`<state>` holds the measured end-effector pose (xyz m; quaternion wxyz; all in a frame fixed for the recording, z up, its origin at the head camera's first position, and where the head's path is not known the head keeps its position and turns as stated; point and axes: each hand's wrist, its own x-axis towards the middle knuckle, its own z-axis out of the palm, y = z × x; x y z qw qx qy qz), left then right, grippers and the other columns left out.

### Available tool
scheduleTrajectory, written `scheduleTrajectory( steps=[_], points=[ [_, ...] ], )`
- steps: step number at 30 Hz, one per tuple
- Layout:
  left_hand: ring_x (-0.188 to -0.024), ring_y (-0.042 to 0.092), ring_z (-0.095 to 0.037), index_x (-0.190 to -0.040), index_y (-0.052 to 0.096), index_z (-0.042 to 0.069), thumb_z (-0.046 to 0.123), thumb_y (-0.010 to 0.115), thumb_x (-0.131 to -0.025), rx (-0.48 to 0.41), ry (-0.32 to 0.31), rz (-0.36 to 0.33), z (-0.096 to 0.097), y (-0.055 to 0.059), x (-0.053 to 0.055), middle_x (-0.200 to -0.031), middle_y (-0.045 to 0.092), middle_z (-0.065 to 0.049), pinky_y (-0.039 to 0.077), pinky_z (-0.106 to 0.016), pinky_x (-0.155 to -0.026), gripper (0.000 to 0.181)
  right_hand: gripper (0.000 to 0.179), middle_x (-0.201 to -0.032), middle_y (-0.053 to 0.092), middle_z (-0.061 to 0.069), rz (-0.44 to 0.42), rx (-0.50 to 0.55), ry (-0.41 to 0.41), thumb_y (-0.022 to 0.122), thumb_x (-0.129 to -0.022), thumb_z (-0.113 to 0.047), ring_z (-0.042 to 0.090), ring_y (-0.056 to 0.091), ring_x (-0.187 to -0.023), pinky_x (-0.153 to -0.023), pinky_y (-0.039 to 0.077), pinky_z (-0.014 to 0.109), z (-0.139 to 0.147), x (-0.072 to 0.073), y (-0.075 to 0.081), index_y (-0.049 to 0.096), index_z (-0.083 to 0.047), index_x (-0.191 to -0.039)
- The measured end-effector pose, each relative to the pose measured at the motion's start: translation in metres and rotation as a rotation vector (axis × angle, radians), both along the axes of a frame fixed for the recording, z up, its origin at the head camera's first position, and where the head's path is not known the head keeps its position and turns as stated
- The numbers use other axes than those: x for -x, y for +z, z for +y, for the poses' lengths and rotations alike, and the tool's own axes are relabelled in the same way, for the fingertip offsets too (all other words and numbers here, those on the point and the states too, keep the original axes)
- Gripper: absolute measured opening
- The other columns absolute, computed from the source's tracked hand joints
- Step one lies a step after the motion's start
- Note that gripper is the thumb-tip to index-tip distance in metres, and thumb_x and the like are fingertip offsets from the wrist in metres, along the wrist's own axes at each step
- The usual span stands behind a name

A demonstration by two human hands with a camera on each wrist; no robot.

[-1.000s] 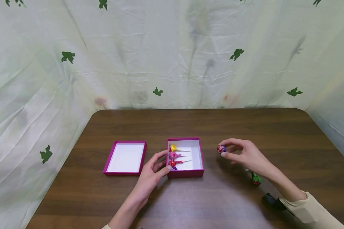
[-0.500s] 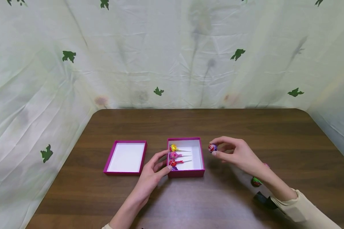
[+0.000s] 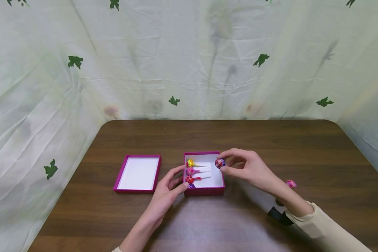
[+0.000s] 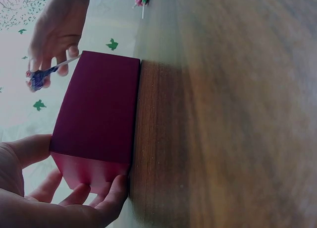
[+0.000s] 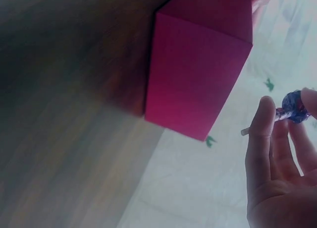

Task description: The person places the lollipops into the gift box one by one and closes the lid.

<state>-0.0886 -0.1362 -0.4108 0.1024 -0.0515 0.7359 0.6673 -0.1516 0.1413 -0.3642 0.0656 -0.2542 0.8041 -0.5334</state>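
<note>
My left hand [image 3: 165, 196] holds the left side of a magenta box [image 3: 204, 191], its thumb at the near left corner and its fingertips on the side wall. Inside the box lie a yellow lollipop [image 3: 190, 163], a pink lollipop [image 3: 191, 171], a red lollipop [image 3: 190, 179] and a purple one [image 3: 191, 185] partly behind my thumb. Between thumb and fingers my right hand [image 3: 249, 168] pinches a blue-and-red wrapped lollipop [image 3: 219, 163] above the box's right rim. Its white stick [image 5: 244, 132] shows in the right wrist view.
A magenta lid [image 3: 138, 174] with a white inside lies left of the box. Under my right forearm lie a pink lollipop [image 3: 291, 183] and a mostly hidden green one [image 3: 279, 202]. A pale curtain [image 3: 189, 63] hangs behind the brown table [image 3: 189, 136].
My right hand has moved left with the blue-and-red lollipop, from beside the box to over its right rim. The pink lollipop has come into view behind my forearm. My left hand stays put.
</note>
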Motion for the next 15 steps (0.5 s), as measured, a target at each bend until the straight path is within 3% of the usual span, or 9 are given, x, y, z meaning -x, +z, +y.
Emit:
scheduleTrajectory(
  steps=[7,15],
  points=[
    [-0.132,0.041,-0.035,-0.140,0.054,0.025,0.016,0.068,-0.092,0.004,-0.001,0.002,0.000,0.000,0.000,-0.150,0.038,0.000,0.037,-0.057,-0.103,0.050,0.028,-0.102,0.069,-0.007,0.040,0.026,0.028,0.077,-0.086,-0.016,0.019,0.064,-0.089,-0.074,0.055,0.037,-0.019,0.001,0.004,0.070,-0.023,-0.112],
    [-0.132,0.043,-0.034,-0.140,0.053,0.025,0.017,0.068,-0.092,0.001,-0.004,0.004,0.001,-0.001,0.001,-0.150,0.038,-0.001,0.038,-0.057,-0.103,0.051,0.026,-0.101,0.069,-0.009,0.056,0.044,0.082,0.077,-0.086,-0.028,0.013,0.064,-0.090,-0.066,0.053,0.035,-0.039,0.006,0.003,0.069,-0.032,-0.110]
  ],
)
